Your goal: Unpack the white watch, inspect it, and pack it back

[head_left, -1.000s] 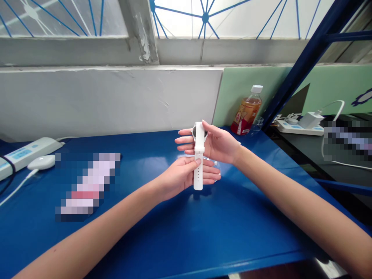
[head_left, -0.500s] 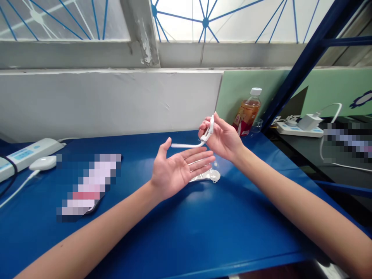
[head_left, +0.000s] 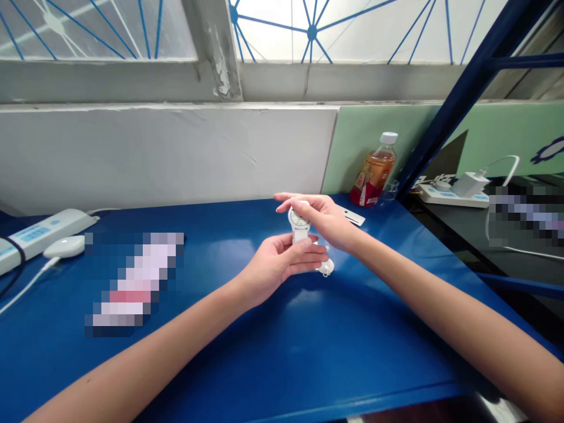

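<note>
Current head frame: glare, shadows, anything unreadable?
Head view throughout: right window pane nearly washed out; soft glare on the blue table; dim shadow below the right forearm; flat item at left masked by pixelation; watch dial too small to read.

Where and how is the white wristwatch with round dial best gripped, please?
Probably the wristwatch is best pinched by its white strap below the dial, from the left: thumb on top, fingers beneath, as the left hand does. The strap is narrower than the dial, which this grip leaves free.
</note>
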A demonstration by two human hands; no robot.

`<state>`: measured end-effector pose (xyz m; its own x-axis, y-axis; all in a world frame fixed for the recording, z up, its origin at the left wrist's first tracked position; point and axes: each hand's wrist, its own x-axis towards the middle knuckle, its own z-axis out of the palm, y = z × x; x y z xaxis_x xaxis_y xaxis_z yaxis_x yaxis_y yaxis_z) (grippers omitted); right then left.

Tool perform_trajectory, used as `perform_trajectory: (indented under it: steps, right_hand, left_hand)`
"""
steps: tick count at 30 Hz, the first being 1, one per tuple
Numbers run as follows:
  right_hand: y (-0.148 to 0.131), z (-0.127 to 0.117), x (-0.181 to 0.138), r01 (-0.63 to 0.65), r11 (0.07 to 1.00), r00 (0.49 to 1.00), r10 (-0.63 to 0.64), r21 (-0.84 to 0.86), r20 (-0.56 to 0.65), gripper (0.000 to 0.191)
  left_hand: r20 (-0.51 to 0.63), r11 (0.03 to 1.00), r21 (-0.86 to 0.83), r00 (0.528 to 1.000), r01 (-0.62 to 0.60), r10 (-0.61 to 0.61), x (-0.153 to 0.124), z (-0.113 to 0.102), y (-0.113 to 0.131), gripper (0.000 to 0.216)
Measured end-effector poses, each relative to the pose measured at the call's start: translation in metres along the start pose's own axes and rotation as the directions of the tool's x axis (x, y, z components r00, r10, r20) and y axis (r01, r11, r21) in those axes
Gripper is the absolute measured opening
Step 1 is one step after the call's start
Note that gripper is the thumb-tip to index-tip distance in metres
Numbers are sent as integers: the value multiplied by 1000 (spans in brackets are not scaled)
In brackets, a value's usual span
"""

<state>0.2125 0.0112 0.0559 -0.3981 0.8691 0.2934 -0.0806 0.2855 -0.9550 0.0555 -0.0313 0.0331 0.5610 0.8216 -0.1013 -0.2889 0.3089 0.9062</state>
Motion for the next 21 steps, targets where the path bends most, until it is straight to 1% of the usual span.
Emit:
perform_trajectory:
  steps: [2, 4, 7, 10, 12, 17, 21]
  right_hand:
    - [1, -1, 1, -102, 981, 991, 87, 163, 97, 33]
    - [1, -2, 3, -204, 925, 969, 144, 321, 202, 39]
    - [-2, -4, 4, -281, 851, 942, 157, 444, 295, 47]
    - [-7, -5, 3, -311, 818, 932, 162, 484, 324, 57]
    - [-9, -5, 3, -323, 812, 928, 171, 486, 331, 61]
    - [-10, -5, 3, -330, 831, 927, 196, 448, 320, 64]
    - [-8, -5, 3, -328, 836, 930, 205, 439, 305, 64]
  left_hand:
    - [14, 1000, 21, 1000, -3, 2, -1, 2, -1, 35]
    - [26, 999, 47, 1000, 1, -2, -1, 3, -1, 34]
    - [7, 997, 69, 1000, 27, -28, -1, 3, -2, 33]
    - [-15, 996, 74, 998, 54, -53, -1, 3, -1, 30]
    - [-13, 995, 83, 998, 60, -59, -1, 2, -1, 30]
    - [-34, 993, 102, 998, 64, -61, -1, 2, -1, 31]
    - [-37, 987, 144, 997, 70, -66, -1, 3, -2, 40]
